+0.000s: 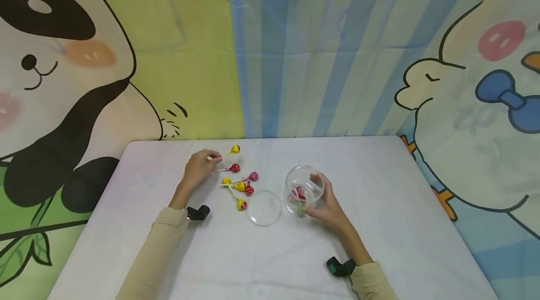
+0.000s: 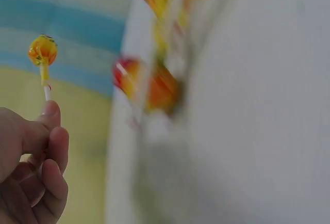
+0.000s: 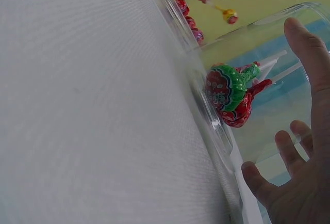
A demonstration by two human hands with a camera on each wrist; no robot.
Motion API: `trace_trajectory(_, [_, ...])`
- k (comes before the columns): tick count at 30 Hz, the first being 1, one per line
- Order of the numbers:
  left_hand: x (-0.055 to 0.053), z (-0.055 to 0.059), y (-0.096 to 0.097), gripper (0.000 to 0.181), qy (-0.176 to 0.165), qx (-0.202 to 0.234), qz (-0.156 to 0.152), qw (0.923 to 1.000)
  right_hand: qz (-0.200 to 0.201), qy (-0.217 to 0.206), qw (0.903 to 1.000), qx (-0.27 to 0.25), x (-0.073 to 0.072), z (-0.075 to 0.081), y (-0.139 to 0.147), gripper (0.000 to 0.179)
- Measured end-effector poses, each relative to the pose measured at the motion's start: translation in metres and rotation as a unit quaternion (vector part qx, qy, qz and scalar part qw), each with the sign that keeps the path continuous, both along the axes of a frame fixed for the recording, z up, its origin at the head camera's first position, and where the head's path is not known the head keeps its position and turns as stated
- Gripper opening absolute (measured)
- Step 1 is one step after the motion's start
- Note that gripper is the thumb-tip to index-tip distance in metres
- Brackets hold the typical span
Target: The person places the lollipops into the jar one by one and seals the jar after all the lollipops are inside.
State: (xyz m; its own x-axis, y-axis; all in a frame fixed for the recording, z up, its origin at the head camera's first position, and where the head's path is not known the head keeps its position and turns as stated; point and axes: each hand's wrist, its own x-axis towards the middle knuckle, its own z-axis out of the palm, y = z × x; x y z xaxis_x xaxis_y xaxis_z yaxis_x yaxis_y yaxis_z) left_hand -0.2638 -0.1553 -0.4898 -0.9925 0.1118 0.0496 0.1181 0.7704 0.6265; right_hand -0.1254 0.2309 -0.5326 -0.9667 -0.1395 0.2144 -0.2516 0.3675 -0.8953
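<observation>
In the left wrist view my left hand point(image 2: 36, 157) pinches the stick of a yellow lollipop point(image 2: 43, 50) between thumb and finger. The head view shows this hand point(image 1: 199, 167) raised at the left of the loose candies, the yellow lollipop point(image 1: 235, 149) pointing right. My right hand point(image 1: 326, 206) grips a clear round jar point(image 1: 310, 173) from its right side, thumb in front. Inside the jar lie a green lollipop point(image 3: 227, 87) and red ones point(image 3: 238, 114), sticks up. The jar stands on the table, its mouth uncovered.
Several loose lollipops lie between the hands, among them a red one point(image 1: 235, 168), a pink one point(image 1: 253, 176) and a yellow one point(image 1: 242, 205). A clear round lid point(image 1: 264, 207) rests left of the jar on the white table point(image 1: 261, 262). Patterned cloth point(image 1: 274, 56) hangs behind.
</observation>
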Motion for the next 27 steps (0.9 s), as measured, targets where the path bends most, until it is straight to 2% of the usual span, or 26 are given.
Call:
trace_trajectory(3, [0.019,0.021,0.015,0.017,0.028,0.056,-0.028,0.9976,-0.002,0.002,1.0,-0.001,0.0,0.001,0.0,0.105])
trace_trajectory(6, [0.039,0.041,0.032,0.013,0.059,0.115,-0.066,0.9895,-0.004,0.001,1.0,0.001,0.0,0.002,0.0,0.105])
trace_trajectory(11, [0.064,0.061,0.057,0.008,0.084,0.173,-0.105,0.9757,0.002,-0.003,1.0,-0.001,0.001,0.002,-0.001,0.104])
trace_trajectory(14, [0.072,0.065,0.07,0.005,0.09,0.188,-0.115,0.9711,0.005,-0.001,1.0,-0.006,0.001,0.002,-0.002,0.104])
trace_trajectory(18, [0.077,0.066,0.089,0.005,0.089,0.2,-0.13,0.9671,0.001,0.0,1.0,-0.01,0.0,0.002,-0.002,0.104])
trace_trajectory(27, [0.086,0.064,0.116,0.007,0.042,0.237,-0.148,0.9592,-0.004,-0.017,0.9998,-0.01,0.0,0.0,-0.001,0.105])
